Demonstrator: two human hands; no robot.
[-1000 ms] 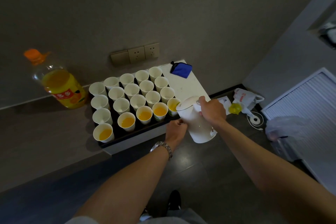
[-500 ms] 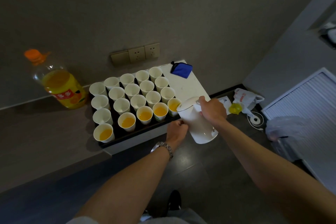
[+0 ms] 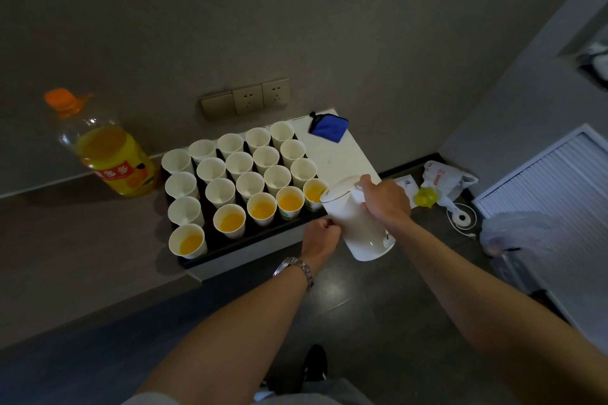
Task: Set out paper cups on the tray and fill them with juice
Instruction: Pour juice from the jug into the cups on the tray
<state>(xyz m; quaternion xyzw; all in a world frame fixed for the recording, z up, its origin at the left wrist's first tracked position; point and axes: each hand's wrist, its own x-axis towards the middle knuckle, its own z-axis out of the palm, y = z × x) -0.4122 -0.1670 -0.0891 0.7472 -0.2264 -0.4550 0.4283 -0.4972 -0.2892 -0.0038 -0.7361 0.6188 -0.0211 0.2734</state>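
Right hand (image 3: 383, 202) grips white kettle (image 3: 362, 227) handle, spout at nearest-right cup (image 3: 315, 193); stream not discernible. Left hand (image 3: 320, 235) curled at tray (image 3: 243, 248) front edge, grasp unclear. Five near-row paper cups hold juice; bottle (image 3: 108, 154) left on surface.

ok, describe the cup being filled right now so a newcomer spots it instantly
Find the black tray of paper cups below the wall sockets. Follow its near row of juice-filled cups to the right end. That cup is the only one under the white jug's spout.
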